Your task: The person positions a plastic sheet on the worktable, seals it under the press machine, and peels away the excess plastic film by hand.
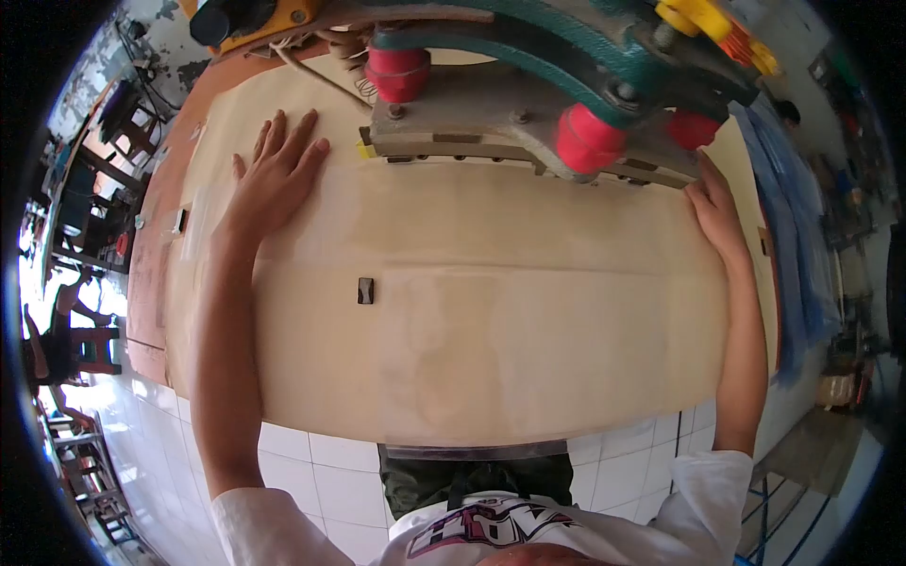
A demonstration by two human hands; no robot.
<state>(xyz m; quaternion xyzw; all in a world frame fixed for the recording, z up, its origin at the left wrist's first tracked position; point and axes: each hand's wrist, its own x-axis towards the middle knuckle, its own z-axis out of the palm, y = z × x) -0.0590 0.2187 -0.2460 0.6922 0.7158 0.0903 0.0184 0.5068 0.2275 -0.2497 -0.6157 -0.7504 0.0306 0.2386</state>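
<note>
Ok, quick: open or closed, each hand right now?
Left hand: open, palm down on the tan surface, holding nothing.
Right hand: at the metal bar's right end, fingers partly hidden; can't tell whether it grips.

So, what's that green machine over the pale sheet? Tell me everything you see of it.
The machine has a curved dark-green frame, apparently painted metal, cut off by the picture's top edge. Three red, rounded parts sit between it and a long, dull metal-looking block, slightly aslant, with a bar along its lower edge. A yellow part shows at upper right. The block is over the pale sheet; whether it presses down, I can't tell. The right hand seems to touch its right end.
</note>
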